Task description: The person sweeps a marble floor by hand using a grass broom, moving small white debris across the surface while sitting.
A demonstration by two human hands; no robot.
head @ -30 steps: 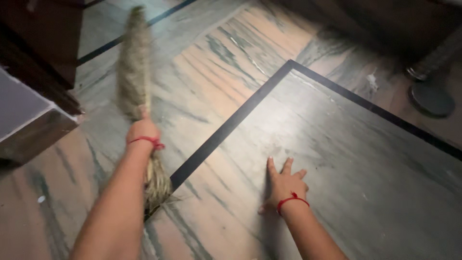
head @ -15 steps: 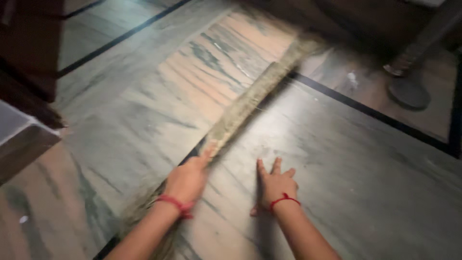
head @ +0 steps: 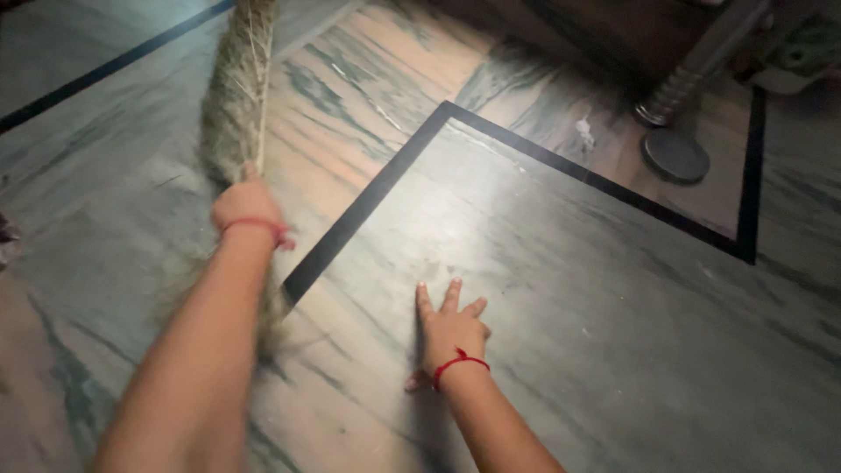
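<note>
On veined marble floor (head: 561,289), bristly grass broom (head: 235,105) in left hand (head: 245,203).

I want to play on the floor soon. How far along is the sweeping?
Partly done, it seems. The grey slab by the right hand, pressed flat on it, looks mostly clean. The left hand grips the grass broom over the floor. A white scrap near the metal stand is still left.
</note>
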